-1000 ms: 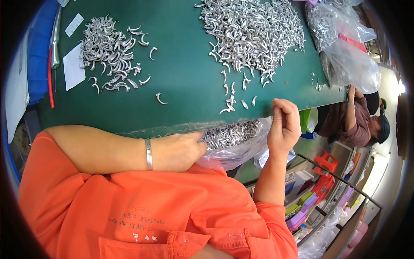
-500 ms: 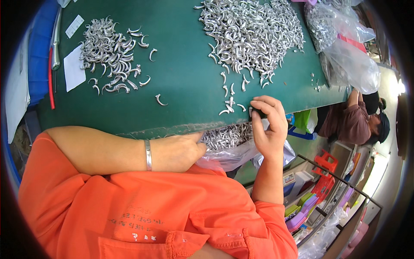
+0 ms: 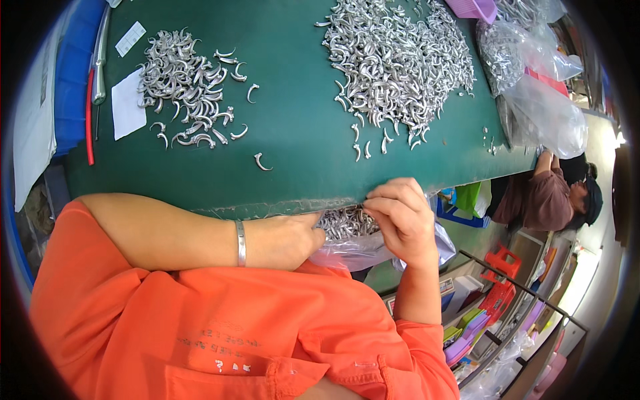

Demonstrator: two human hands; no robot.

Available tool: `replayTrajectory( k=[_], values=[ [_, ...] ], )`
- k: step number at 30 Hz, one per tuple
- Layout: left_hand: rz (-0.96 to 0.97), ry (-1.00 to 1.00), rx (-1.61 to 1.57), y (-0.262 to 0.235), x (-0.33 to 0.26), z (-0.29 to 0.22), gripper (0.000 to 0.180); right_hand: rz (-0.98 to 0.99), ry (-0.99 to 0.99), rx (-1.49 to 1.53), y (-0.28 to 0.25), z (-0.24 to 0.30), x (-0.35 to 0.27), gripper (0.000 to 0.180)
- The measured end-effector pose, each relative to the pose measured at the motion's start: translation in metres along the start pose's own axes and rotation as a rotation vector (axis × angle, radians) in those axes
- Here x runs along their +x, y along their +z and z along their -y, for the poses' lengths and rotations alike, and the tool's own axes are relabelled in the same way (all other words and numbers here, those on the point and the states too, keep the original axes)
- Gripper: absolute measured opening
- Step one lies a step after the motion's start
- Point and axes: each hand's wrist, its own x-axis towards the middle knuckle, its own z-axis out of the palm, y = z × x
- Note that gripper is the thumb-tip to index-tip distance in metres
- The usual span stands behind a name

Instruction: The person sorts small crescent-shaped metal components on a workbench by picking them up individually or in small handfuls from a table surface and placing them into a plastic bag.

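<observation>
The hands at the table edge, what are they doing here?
A person in an orange shirt holds a clear plastic bag of small curved metal pieces below the edge of the green table. The left hand grips the bag; the right hand is at its opening. Two piles of the same pieces, one large and one small, lie on the table.

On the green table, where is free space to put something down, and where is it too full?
Bare green table lies between the small pile and the big pile, except one stray hook. The right edge is crowded with plastic bags; both hands hold the bag of hooks.
</observation>
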Motion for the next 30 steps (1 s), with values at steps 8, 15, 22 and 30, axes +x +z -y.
replayTrajectory(
  k=[8,15,22,30],
  values=[
    [0.051,-0.017,0.014,-0.005,0.002,-0.005,0.022,-0.162,0.099,-0.053,0.006,-0.011,0.039,0.028],
    [-0.016,0.025,0.031,0.004,0.003,0.003,0.021,0.035,-0.017,0.102,0.006,-0.006,0.017,0.025],
    [0.031,0.014,0.038,0.001,0.004,-0.001,0.021,0.044,-0.02,0.067,-0.001,-0.004,0.058,0.027],
    [-0.015,0.036,0.05,0.004,0.002,0.001,0.025,0.062,-0.03,0.111,-0.007,-0.024,0.049,0.03]
  ],
)
